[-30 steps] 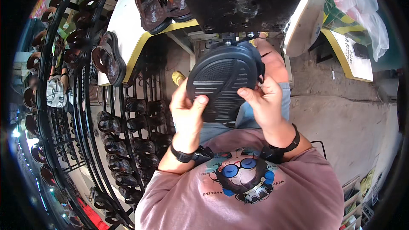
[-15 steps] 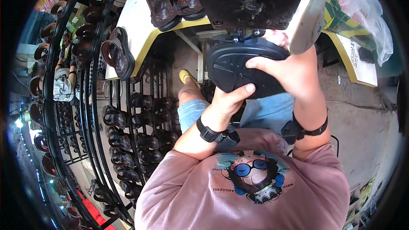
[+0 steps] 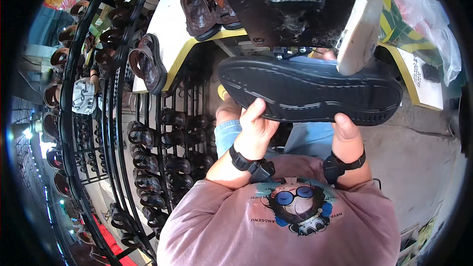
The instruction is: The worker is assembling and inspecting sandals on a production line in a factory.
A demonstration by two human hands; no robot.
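Observation:
A black sandal [image 3: 315, 91], its sole turned toward me, lies sideways under the head of a dark machine [image 3: 290, 7]. My left hand [image 3: 258, 125] is closed on its left part, the thumb pressed against the lower edge of the sole. Toward the heel end, my right hand [image 3: 347, 130] grips the same edge with its thumb up. Most fingers of both hands are hidden behind the sandal. A worn pale lever [image 3: 362, 29] hangs from the machine in front of the sandal's far edge. The upper side of the sandal cannot be seen.
A brown sandal [image 3: 148, 64] sits at the white table's [image 3: 167, 19] left edge, with a pair [image 3: 199, 12] farther back. Black racks [image 3: 118, 157] full of sandals stand on the left. A clear plastic bag [image 3: 428, 15] lies on a green-yellow sack at right.
The sandal has turned from foreshortened to lying broadside, its whole sole now showing. My right hand has come down from the far side to its near edge; the left thumb has shifted slightly.

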